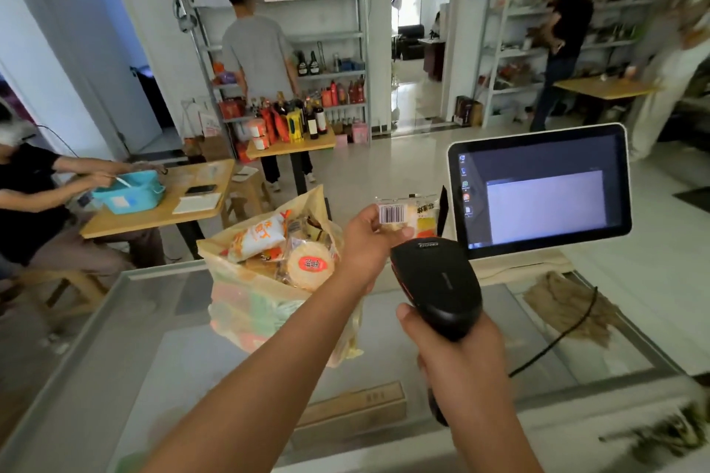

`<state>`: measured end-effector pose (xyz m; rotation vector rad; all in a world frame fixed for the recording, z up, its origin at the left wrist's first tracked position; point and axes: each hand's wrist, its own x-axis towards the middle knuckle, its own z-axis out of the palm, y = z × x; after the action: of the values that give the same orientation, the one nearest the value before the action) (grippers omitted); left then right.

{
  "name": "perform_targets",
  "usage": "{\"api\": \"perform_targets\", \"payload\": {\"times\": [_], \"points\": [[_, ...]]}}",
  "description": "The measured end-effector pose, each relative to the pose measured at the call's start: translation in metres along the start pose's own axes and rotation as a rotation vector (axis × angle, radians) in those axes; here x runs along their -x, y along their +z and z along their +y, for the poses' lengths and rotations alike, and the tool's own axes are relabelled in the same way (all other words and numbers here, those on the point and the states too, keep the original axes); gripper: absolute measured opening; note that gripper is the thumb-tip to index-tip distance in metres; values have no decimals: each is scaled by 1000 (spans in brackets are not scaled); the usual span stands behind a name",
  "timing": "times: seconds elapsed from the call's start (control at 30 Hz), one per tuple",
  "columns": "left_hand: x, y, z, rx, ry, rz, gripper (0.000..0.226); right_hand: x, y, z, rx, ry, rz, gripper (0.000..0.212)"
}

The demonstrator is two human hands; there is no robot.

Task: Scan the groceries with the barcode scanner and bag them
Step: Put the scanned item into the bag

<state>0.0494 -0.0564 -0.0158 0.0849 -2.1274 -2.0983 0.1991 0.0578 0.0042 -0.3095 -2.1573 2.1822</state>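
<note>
Left hand [367,242] pinches a small snack packet [417,217] by its left end, thumb and fingers curled round it, barcode label facing the camera. Packet is held in the air over the far edge of the glass counter [161,365], between the plastic bag [265,303] and the touchscreen monitor [541,188]. Right hand [461,353] is wrapped tight round the handle of the black barcode scanner [438,288], head up and just below the packet; can't tell if they touch. Scanner cable [557,338] runs off to the right over the glass and crosses a brown rag [572,307] near the counter's right rim. Room: bare glass in front of the bag and under both forearms, out to the metal frame on the left. Far edge is crowded: bag left of centre, monitor at the right, a narrow gap between them where the packet sits. Bag stands upright, mouth open, packed to the brim. A round cracker pack [310,266] is on top at the right, a white-and-orange pouch [256,236] at the left, more wrapped snacks under them, labels unreadable. Wooden box [353,409] lies under the glass. Beyond the counter, a seated person at a wooden table [153,219] has hands at a teal basket [128,192]; contents not visible.
</note>
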Motion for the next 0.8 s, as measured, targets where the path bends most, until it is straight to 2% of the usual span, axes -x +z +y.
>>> {"api": "perform_targets", "payload": {"times": [0.3, 0.8], "points": [[-10, -3, 4, 47, 13, 9, 30, -5, 1, -13, 105, -45, -14, 12], [-11, 2, 10, 60, 0, 24, 28, -2, -7, -19, 86, 10, -84, 11]]}}
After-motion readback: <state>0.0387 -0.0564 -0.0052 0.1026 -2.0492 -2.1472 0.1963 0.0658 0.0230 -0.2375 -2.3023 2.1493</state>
